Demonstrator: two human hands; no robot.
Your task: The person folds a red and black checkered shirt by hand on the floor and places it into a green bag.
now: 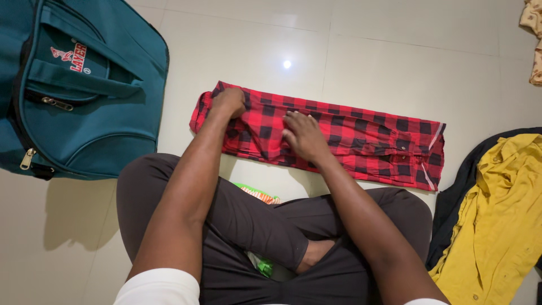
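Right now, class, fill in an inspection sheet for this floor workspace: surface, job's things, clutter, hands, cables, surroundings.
Surface: pale glossy floor tiles, with a light reflection.
Job's things: red and black checked shirt, folded into a long strip, flat on the floor.
Clutter: yellow shirt on a dark garment at the right; green and orange item under the crossed legs.
Hands: left hand grips the strip's left end; right hand presses flat on its middle.
Cables: nothing seen.
Surroundings: teal zipped bag at the left; beige cloth at the top right edge.
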